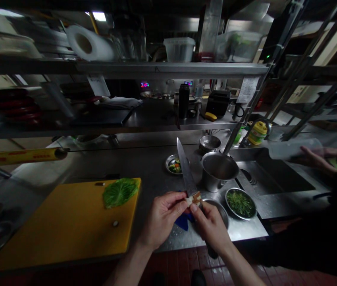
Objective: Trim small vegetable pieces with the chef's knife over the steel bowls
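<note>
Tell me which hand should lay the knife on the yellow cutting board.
Left, probably: the left hand sits right beside the cutting board, while the right hand is farther off, above a metal bowl.

Nothing legible: red print on the yellow wrap tube point(22, 157) and the paper note point(247, 89), both too blurred.

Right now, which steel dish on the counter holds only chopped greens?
The round dish by the sink, filled with greens alone; the small dish farther back shows orange pieces among its greens.
</note>
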The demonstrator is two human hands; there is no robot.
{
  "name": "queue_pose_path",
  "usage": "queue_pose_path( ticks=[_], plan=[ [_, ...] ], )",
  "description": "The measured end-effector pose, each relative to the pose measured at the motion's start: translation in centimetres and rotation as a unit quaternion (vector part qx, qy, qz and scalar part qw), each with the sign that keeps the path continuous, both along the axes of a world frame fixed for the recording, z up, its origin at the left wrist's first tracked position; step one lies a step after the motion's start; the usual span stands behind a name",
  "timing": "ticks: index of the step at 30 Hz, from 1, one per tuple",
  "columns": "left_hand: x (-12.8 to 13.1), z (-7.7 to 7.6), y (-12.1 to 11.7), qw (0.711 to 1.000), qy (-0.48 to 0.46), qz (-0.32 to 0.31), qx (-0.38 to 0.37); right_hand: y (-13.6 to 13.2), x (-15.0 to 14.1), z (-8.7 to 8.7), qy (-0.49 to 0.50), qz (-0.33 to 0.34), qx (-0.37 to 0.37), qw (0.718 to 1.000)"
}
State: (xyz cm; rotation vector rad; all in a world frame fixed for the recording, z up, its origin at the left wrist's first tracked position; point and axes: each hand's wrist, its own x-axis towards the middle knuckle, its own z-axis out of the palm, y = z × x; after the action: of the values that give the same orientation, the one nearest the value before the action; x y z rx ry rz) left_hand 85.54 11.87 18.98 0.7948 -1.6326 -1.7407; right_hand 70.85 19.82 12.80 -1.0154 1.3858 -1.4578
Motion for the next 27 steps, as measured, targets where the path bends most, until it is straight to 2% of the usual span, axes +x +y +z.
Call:
queue_pose_path(
  ticks=[4, 13, 21, 24, 27],
  plan=[
    [-0.3, -0.3, 0.1, 1.0, 0.012, 0.021, 0.018, 0.0, 0.2, 0.2, -0.005, -0.004, 0.006, 1.0],
    [-0.4, -0.6, 0.2, 0.999, 0.007, 0.044, 0.004, -0.2, 0.1, -0.1, 0.069, -0.029, -0.009, 0.997],
    [-0.3, -1.3, 0.0, 0.999, 0.007, 0.03, -0.013, -0.1, 0.5, 0.2, 0.119, -0.065, 0.0, 0.991],
    [-0.1, -1.5, -0.2, 0.999, 0.0, 0.036, -0.02, -0.2, 0.8, 0.1, 0.113, -0.063, -0.003, 0.992],
    [0.5, -1.7, -0.6, 0.998, 0.0, 0.056, -0.009, -0.5, 1.1, -0.1, 0.066, -0.046, -0.009, 0.997]
  ],
)
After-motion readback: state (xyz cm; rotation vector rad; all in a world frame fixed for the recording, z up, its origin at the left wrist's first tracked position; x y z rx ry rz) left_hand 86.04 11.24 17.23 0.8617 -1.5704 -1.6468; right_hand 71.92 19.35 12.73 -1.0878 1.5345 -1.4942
